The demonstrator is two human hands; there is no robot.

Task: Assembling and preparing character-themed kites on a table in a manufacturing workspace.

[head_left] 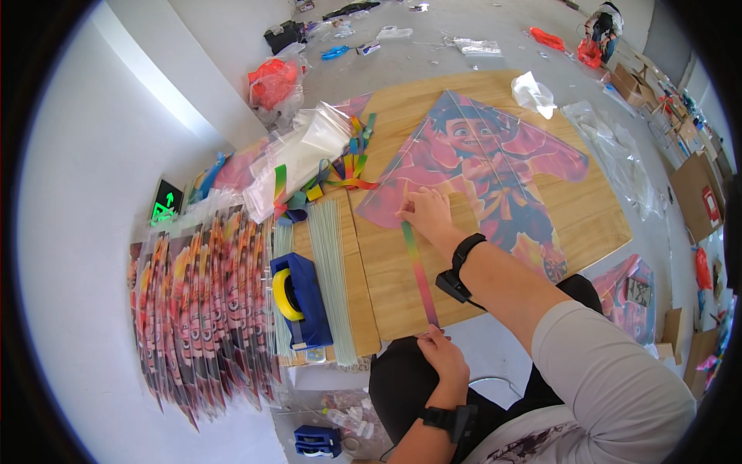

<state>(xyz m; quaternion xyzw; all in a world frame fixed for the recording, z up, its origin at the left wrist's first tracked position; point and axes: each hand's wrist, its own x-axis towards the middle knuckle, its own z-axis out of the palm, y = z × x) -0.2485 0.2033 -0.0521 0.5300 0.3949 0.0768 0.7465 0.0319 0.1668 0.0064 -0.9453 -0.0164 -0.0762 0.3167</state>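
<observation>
A kite (481,174) printed with a cartoon figure lies flat on the wooden table, with thin rods along it. Below its left wing, a multicoloured ribbon (420,271) is stretched straight, running from green through yellow and red to purple. My right hand (427,213) pinches the ribbon's upper end beside the kite's lower left edge. At the table's near edge, my left hand (444,357) closes on the purple lower end. Its fingertips are partly hidden. Both wrists wear black bands.
Left of the ribbon stand a blue tape dispenser (311,298) with yellow tape and bundles of thin rods (332,278). Loose coloured ribbons (352,166) and clear plastic sleeves (309,143) lie farther back. Many packed kites (201,317) hang at the left. Crumpled plastic (533,94) lies at the far edge.
</observation>
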